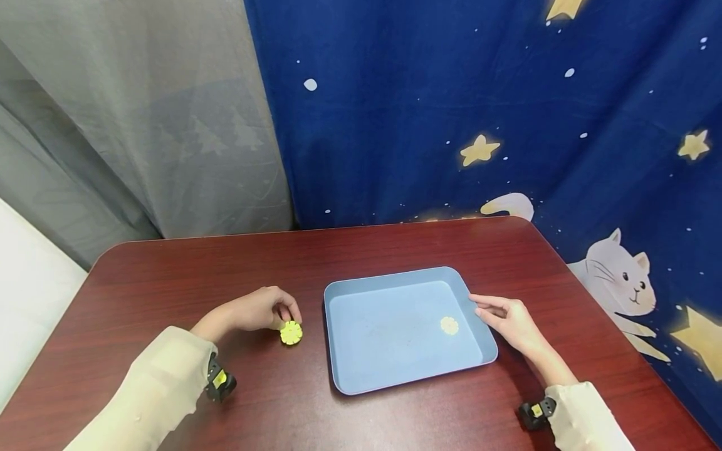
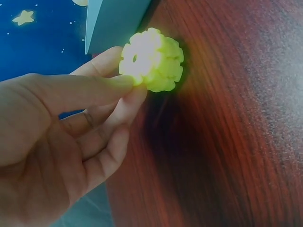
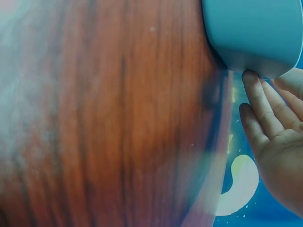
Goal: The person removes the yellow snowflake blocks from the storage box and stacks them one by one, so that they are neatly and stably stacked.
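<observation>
My left hand (image 1: 262,310) pinches a stack of yellow notched discs (image 2: 156,61) between thumb and fingers, left of the blue tray (image 1: 389,376). The front disc shows a small centre hole in the left wrist view. At the tray's right side, my right hand (image 1: 516,322) rests its fingertips and thumb against the rim, with the fingers fairly straight. Inside the tray, toward its right wall, lies a pale yellow notched disc (image 1: 449,325). In the right wrist view, the right fingers (image 3: 265,109) reach up to the tray's outer wall (image 3: 255,42).
The tray sits on a dark red wooden table (image 1: 271,401), whose rounded back edge runs behind it. Behind the table hang a grey curtain (image 1: 169,125) and a blue curtain (image 1: 383,125) with stars and a cat. Small black cameras are strapped to both wrists.
</observation>
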### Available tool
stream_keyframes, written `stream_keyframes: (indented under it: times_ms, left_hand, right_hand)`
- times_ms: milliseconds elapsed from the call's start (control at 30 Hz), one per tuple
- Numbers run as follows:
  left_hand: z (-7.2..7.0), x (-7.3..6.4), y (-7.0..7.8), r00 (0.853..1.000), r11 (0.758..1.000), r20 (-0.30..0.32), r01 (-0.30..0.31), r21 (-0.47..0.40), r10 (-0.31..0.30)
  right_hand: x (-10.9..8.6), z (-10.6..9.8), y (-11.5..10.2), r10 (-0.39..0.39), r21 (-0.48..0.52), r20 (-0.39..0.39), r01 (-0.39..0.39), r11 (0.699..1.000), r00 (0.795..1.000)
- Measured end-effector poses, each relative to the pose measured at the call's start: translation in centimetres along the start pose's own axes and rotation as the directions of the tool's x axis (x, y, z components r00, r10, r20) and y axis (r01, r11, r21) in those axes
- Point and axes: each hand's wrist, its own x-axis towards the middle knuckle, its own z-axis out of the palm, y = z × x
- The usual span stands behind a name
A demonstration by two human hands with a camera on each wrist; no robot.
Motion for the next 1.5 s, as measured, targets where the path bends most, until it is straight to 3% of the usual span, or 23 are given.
stream_keyframes:
  times_ms: [600,800,1100,1267,1500]
  left_hand:
    - [0.1,-0.4,0.2,1.000,1.000,-0.007,0.019,-0.025,-0.019]
    - [-0.2,0.2,0.5,0.999,0.999,-0.041,0.027,-0.017,-0.028]
    - [0.5,3.2,3.0,0.997,0.999,-0.063,-0.037,-0.035,0.035]
    - [1.2,5.4,4.3,0.995,0.997,-0.053,-0.081,-0.017,0.080]
    - [2.3,8.2,5.9,0.996,0.996,-0.008,-0.089,0.003,0.089]
  right_hand:
    - [-0.1,0.1,-0.1,0.003,0.009,0.004,-0.003,1.000,1.000]
    - [-0.1,0.0,0.0,0.005,-0.002,-0.001,-0.005,1.000,1.000]
    - [0.0,0.0,0.3,-0.010,-0.021,-0.016,0.010,1.000,1.000]
    - [0.0,0.0,0.3,-0.015,-0.023,-0.013,0.015,1.000,1.000]
    - [-0.1,0.0,0.1,-0.019,-0.015,-0.010,0.018,1.000,1.000]
